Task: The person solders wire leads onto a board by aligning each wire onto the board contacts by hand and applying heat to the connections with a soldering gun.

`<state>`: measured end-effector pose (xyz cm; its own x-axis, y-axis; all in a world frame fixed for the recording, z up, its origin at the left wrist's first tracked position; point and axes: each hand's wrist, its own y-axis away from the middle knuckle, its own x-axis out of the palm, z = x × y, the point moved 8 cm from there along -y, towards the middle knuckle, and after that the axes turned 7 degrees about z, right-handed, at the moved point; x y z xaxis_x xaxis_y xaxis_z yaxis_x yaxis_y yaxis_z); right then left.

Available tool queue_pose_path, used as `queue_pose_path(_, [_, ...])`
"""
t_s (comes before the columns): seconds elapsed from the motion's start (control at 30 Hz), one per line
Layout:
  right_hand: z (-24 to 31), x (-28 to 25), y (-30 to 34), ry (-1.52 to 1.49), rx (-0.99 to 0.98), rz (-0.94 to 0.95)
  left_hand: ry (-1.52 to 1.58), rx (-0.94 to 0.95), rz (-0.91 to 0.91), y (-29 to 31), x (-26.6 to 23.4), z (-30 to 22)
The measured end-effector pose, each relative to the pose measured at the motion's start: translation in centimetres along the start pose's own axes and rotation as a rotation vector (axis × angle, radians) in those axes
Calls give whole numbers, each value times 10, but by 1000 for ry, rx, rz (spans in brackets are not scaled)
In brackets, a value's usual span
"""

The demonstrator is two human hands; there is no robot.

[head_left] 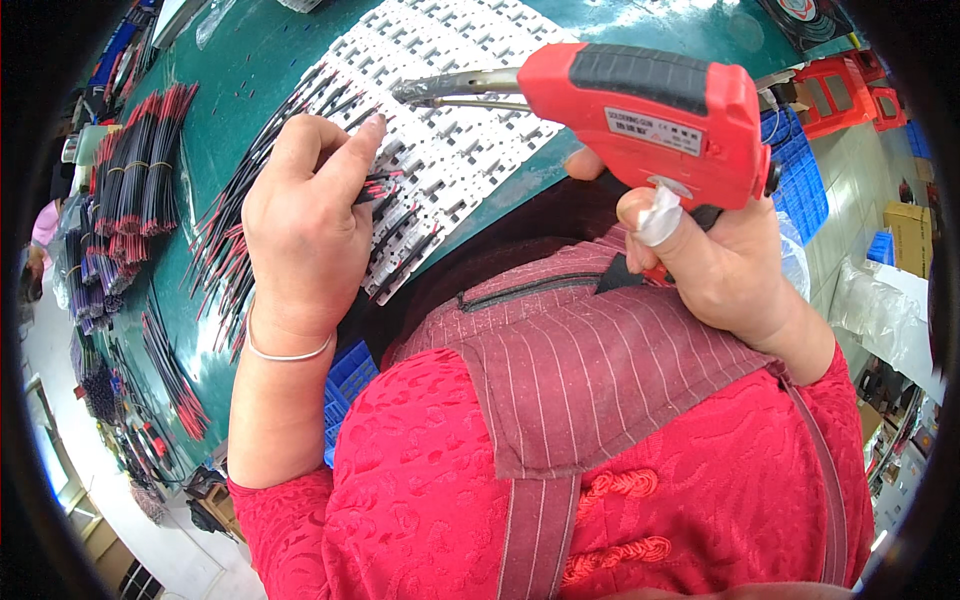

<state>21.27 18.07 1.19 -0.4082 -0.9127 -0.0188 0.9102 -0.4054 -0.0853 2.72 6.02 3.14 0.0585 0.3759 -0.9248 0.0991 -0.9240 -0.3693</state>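
**A:** Logging from my remote station. Where is the tool?

**B:** I see the red-and-black plastic soldering tool point(645, 95) in the upper right of the frame, its bent metal tip point(430, 91) pointing left over the sheet of small white perforated plates point(440, 45). I cannot tell whether the tip touches a plate.

**A:** State of the hands?

**B:** Right hand point(725, 265): wrapped around the tool's handle, a strip of white tape point(659, 215) on one digit. Left hand point(305, 225): fingers curled, thumb and forefinger nearly together at the sheet's left part. Red-tipped wire ends show just beside it; whether it pinches one, I cannot tell.

**A:** Why hold the tool sideways?

**B:** My judgement: it brings the tip in near the left fingertips and leaves the plates between the hands visible. The tape probably shields the skin from rubbing or heat.

**A:** And the wire layout?

**B:** Loose black-and-red wires point(228, 215) fan across the green tabletop point(235, 90), left of centre, partly over the sheet; presumably put there for a short reach. Tied wire bundles point(140, 165) lie at upper left, well apart from the tool, likely as stock.
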Motion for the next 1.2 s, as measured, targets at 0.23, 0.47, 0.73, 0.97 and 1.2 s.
queue_pose_path(0.23, [0,-2,-1,-45,13,-20,43,-11,31,1,4,1])
queue_pose_path(0.47, [-3,1,-1,108,-32,35,15,-25,69,-1,8,1])
queue_pose_path(0.73, [-5,2,-4,89,23,38,-17,-24,68,-2,7,1])
queue_pose_path(0.97, [-3,3,-8,9,-6,-26,-2,-33,79,-2,7,2])
queue_pose_path(1.2, [-8,3,-5,121,0,74,-9,-24,79,-2,10,1])
